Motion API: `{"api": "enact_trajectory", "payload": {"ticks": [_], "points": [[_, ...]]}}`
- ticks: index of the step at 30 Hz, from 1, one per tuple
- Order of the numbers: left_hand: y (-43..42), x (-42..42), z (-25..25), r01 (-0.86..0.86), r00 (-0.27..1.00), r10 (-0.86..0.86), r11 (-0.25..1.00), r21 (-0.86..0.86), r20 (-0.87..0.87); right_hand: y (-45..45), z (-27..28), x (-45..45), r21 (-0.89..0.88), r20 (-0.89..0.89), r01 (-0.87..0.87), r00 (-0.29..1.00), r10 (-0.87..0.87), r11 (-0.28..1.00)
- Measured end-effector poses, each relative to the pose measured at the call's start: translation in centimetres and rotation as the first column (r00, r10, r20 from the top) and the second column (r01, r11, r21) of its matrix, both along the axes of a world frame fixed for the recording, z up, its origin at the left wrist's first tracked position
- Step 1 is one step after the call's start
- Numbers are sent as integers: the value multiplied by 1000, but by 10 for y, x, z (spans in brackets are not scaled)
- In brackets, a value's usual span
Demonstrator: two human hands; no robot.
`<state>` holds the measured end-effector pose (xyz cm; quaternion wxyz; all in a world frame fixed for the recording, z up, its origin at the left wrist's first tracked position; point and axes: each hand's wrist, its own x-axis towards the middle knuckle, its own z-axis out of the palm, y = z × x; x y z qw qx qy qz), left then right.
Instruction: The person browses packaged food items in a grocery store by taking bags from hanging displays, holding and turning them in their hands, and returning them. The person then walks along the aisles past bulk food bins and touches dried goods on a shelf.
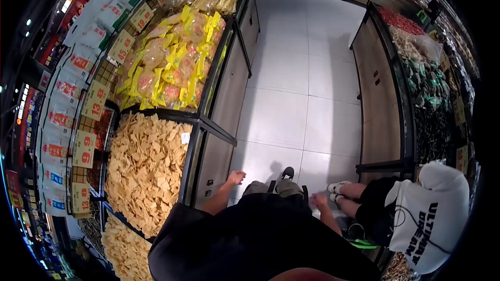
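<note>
My left hand (237, 178) hangs at my side with its fingers loosely bent and apart, and nothing shows in it. It is nearest the wooden side of the display bin (209, 169) that holds flat, pale-yellow dried pieces (148, 164). On my other side, my right hand (318, 201) hangs low beside my leg, fingers loosely curled, with no object visible in it. Close to that hand are the white shoes (337, 187) of another person. Neither of my hands touches any goods.
Yellow-trimmed bags (174, 67) fill the bin further along on the left, below price cards (95, 100). A tiled aisle (281, 73) runs ahead. Bins of dried goods (429, 80) line the right side. A person in a white top (429, 218) is close on my right, near a green-edged item (363, 244).
</note>
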<state>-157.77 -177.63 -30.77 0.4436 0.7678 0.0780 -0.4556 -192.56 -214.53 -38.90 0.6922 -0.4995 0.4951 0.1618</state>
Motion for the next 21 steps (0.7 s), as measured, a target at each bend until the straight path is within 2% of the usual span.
{"api": "enact_trajectory", "payload": {"ticks": [1,2,3,4,5,8,11,14,16,17,18,19,20,21], "points": [[-1,-7,-11,-24,1000,24,999,30,-11,-20,81,74,-101,-55,124,990,-130,987],[-6,-16,-16,-77,997,75,990,114,26,-57,78,115,-83,52,117,992,-113,990],[-10,-13,-4,165,979,-189,957,237,82,-93,78,159,-126,86,36,996,-25,991],[-10,-23,-19,-21,999,24,994,109,-29,-124,90,205,-157,119,-4,993,23,988],[5,-26,-64,36,999,-39,983,178,14,-151,109,250,-186,165,-34,984,65,982],[-5,-22,-98,260,957,-283,937,234,70,-220,147,362,-257,243,-91,958,155,962],[-44,7,-136,475,842,-515,849,233,161,-261,149,444,-274,242,-145,946,214,951],[-101,84,-147,693,597,-727,680,239,338,-289,123,490,-230,135,-248,950,283,941],[-132,155,-148,654,675,-699,715,246,237,-301,101,496,-175,-27,-355,934,356,918],[-159,200,-114,632,710,-679,732,254,188,-306,94,495,-113,-65,-376,926,371,920],[-186,237,-125,412,836,-487,861,297,252,-309,98,498,-96,-81,-391,919,385,915],[-215,290,-131,551,682,-654,754,357,327,-312,98,498,-79,-95,-404,913,397,911],[-255,342,-85,150,969,-180,973,173,172,-316,97,498,-55,-118,-373,924,364,926],[-279,392,-105,176,974,-183,982,65,133,-324,99,502,-45,-140,-311,943,303,949]]}}
